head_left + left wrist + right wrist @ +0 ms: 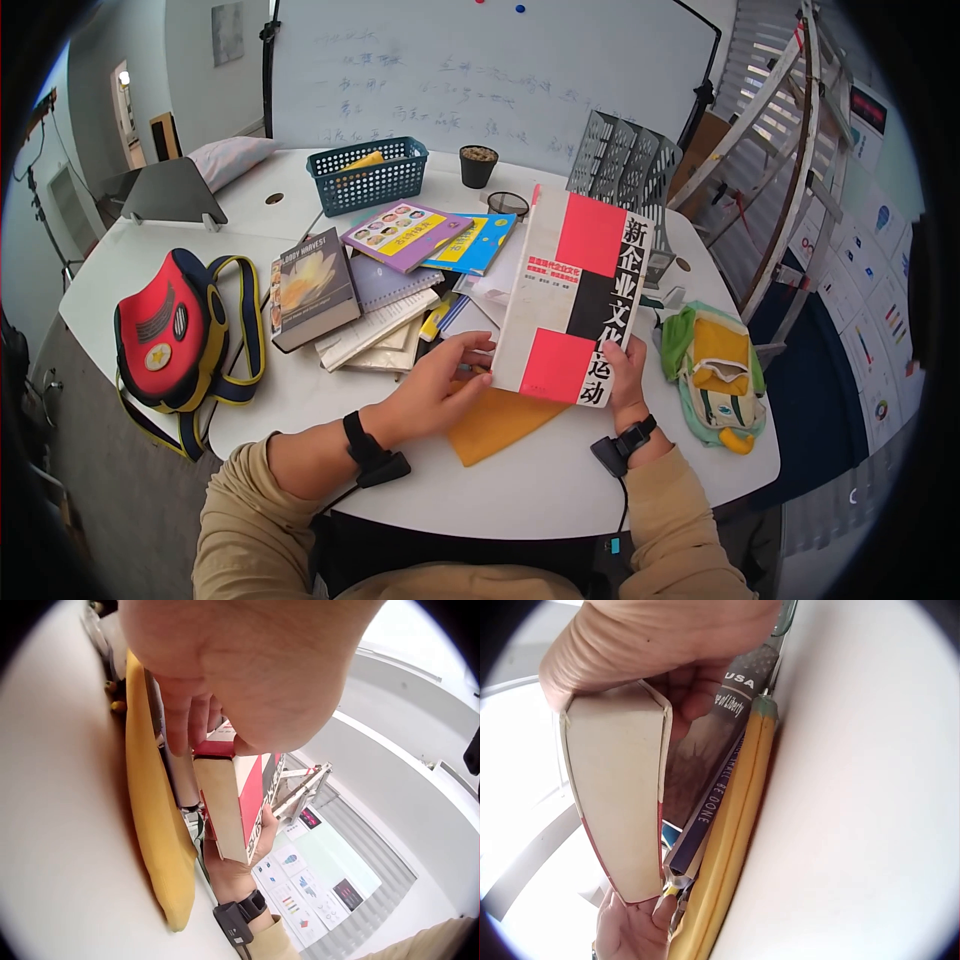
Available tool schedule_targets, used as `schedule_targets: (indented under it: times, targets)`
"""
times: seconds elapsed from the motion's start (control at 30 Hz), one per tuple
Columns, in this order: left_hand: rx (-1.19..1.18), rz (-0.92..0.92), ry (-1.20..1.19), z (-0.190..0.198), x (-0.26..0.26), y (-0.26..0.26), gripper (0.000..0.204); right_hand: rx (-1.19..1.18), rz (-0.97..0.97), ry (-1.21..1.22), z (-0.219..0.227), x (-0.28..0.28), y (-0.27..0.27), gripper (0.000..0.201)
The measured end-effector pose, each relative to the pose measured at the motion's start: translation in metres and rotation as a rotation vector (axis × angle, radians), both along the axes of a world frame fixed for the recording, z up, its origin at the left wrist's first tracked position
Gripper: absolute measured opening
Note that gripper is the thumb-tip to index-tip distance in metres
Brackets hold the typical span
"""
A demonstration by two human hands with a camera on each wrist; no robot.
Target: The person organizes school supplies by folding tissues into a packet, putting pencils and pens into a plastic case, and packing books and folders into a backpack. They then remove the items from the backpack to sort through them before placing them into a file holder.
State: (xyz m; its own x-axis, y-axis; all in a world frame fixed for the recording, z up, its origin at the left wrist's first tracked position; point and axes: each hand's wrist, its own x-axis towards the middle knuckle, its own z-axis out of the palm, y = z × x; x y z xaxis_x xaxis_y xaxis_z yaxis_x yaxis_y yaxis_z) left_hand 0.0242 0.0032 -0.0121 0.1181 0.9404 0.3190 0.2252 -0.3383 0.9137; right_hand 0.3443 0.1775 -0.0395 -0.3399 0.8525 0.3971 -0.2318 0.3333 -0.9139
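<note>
the book [585,235], thick, in red, white and black, is held up over the tabletop [600,480], near its front edge, cover facing up. the right hand [628,380] pinches it near the lower right corner, thumb on the cover, fingers underneath. the left hand [440,385] is at the lower left corner, finger and thumb slightly apart; whether it pinches the book or only touches it, i cannot tell. a yellow pouch [505,425] lies below, toward the front edge. to the left is a pile of books [395,283]. the red bag [160,320] is toward the left edge, the green bag [715,385] by the right edge. the basket [345,190] and pot [478,168] stand toward the back edge, the rack [612,160] near the back right corner.
</note>
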Motion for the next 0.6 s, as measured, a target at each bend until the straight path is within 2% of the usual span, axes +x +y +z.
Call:
schedule_targets:
  times: [0.2,0.33,0.47,0.57,0.6]
  targets:
    - [0.042,0.049,0.036,-0.002,-0.003,0.0,0.046,-0.06,-0.074,0.158,-0.002,-0.001,0.006,0.045]
    - [0.046,0.084,0.045,0.004,-0.003,-0.003,0.043,-0.181,-0.035,0.312,-0.014,0.002,0.021,0.05]
    - [0.059,0.094,0.032,-0.003,-0.003,0.001,0.042,-0.387,0.154,0.55,-0.03,0.011,0.034,0.056]
    - [0.043,0.107,0.019,-0.005,-0.003,0.002,0.041,-0.426,0.071,0.624,-0.016,0.002,0.027,0.058]
    - [0.029,0.102,0.015,-0.004,-0.003,0.002,0.041,-0.434,0.048,0.628,-0.003,-0.004,0.016,0.049]
